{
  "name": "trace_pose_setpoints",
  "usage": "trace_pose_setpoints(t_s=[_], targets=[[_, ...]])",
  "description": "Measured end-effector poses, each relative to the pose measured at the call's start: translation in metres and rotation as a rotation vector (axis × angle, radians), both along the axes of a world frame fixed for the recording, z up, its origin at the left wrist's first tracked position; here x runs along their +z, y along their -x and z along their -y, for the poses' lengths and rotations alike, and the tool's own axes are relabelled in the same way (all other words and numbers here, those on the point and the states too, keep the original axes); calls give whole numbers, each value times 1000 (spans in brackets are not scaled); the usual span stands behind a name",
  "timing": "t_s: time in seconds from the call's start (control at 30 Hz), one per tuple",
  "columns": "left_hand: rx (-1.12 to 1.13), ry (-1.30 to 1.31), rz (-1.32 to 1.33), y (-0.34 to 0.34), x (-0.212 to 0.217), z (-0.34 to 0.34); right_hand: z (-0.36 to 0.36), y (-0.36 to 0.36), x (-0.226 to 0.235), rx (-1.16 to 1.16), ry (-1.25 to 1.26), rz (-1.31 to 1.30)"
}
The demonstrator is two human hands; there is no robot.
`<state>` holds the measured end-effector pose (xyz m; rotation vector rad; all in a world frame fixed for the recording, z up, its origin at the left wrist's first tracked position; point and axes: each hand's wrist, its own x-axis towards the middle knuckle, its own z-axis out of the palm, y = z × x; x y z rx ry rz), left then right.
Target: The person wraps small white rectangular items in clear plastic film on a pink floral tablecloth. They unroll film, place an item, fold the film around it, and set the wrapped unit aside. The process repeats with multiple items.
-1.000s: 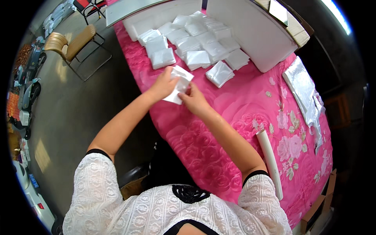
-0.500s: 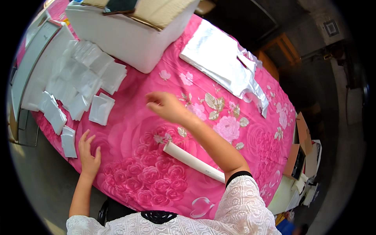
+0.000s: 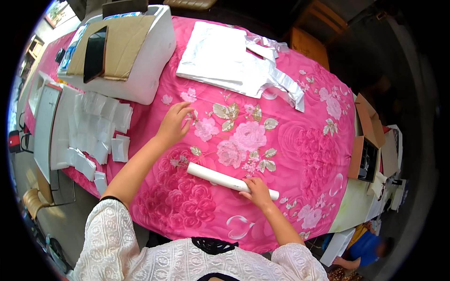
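My right hand [image 3: 257,189] is closed over a white rolled tube [image 3: 213,175] that lies on the pink floral tablecloth [image 3: 300,154], near the table's front edge. My left hand [image 3: 174,122] is stretched out over the cloth's middle with fingers apart, fingertips touching the fabric and nothing in it. Several small white packets [image 3: 99,125] lie in a loose cluster to the left of that hand, none touched by it.
A white box [image 3: 152,65] topped with cardboard and a flat black device stands at the back left. Silvery foil sheets [image 3: 234,61] lie at the back centre. Open cardboard boxes [image 3: 370,140] sit beyond the right edge. A person in blue [image 3: 370,248] crouches at lower right.
A second ago both hands held a small white packet over the pile. The view has swung right; my right hand has come down onto the tube and my left hand has moved out over the cloth.
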<state>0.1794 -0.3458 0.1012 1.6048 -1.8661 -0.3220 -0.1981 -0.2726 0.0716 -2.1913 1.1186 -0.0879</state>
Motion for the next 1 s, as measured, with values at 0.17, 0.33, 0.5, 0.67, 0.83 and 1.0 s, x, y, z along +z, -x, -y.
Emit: trace_pose_setpoints(t_s=[0.17,0.33,0.5,0.67,0.83,1.0], targets=[[-19,17,84,24,-20,104,30,86,-13,-272,225,-58],[-20,-21,179,51,-58,171,48,178,-18,-664,251,-239],[18,6,399,56,-86,198,69,184,-9,-748,439,-409],[-37,-25,458,44,-85,212,106,81,-10,-485,526,-96],[-32,-146,438,43,-67,218,156,-45,-23,-569,97,340],[67,-333,404,35,-64,230,254,-99,-44,-1075,-922,867]])
